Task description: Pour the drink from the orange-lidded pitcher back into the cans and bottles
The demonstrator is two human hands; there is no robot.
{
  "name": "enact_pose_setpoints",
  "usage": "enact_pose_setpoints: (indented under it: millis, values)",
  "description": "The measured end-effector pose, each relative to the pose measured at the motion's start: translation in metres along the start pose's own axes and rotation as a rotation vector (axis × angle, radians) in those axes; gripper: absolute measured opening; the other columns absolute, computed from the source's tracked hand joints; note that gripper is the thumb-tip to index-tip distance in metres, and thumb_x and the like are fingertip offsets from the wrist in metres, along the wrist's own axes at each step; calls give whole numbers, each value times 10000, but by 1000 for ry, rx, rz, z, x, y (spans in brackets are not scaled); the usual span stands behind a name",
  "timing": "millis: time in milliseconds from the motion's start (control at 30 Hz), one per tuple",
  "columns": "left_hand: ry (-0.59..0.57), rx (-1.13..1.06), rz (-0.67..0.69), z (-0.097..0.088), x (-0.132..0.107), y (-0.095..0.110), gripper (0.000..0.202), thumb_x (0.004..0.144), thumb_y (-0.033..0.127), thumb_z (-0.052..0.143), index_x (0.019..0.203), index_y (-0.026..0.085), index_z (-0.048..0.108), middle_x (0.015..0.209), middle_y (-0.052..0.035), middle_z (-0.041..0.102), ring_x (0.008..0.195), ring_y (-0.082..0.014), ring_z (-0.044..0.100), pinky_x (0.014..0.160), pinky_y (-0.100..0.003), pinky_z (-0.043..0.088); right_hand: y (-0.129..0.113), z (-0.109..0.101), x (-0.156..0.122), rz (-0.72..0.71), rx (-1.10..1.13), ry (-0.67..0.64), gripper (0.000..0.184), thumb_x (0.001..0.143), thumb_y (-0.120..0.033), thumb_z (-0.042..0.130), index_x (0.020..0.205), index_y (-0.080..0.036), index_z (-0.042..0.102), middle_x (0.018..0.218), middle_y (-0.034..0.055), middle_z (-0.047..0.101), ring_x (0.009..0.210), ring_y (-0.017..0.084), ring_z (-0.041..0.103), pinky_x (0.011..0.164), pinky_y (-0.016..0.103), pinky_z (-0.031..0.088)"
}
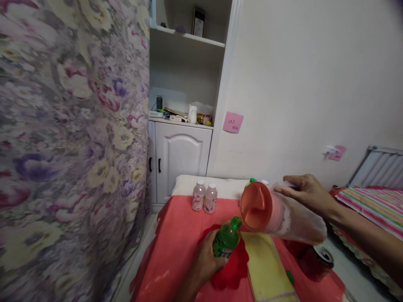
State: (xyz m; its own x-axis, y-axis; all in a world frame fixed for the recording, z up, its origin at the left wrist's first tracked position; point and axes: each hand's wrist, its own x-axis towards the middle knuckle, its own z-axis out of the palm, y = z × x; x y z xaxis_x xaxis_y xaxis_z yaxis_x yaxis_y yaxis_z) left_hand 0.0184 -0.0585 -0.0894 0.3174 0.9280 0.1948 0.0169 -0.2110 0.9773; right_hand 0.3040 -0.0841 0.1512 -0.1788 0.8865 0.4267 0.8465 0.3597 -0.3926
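Observation:
My left hand is wrapped around a green plastic bottle, its mouth uncapped and leaning slightly right. Beneath the bottle lies a red scalloped dish or mat. My right hand grips the handle of a translucent jug with an orange top. The jug is tipped nearly on its side, its orange end facing left, close to the bottle's mouth; I cannot tell whether they touch. Whitish residue shows inside the jug.
Two small bottles with white caps stand on the red tablecloth. A yellow cloth and an open dark red can are to the right. Behind are a white cabinet and wall; a floral curtain hangs left.

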Motion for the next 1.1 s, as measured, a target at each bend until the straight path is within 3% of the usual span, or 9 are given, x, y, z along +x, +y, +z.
enact_pose_setpoints:
  millis: [733, 1100]
  values:
    - [8, -36, 22, 0, -1, 9, 688, 527, 59, 682, 1208, 145, 636, 1093, -80, 721, 986, -301, 647, 822, -334, 493, 2, 10, -2, 20, 57, 16, 522, 858, -618, 563, 563, -216, 406, 537, -51, 336, 525, 112, 337, 472, 250, 250]
    - [-9, -76, 19, -1, -2, 12, 687, 539, 93, 681, 1222, 136, 620, 1071, -84, 719, 959, -292, 646, 797, -329, 505, 13, 36, -18, 136, 334, 151, 533, 803, -625, 610, 527, -223, 396, 508, -64, 323, 493, 105, 313, 481, 248, 254]
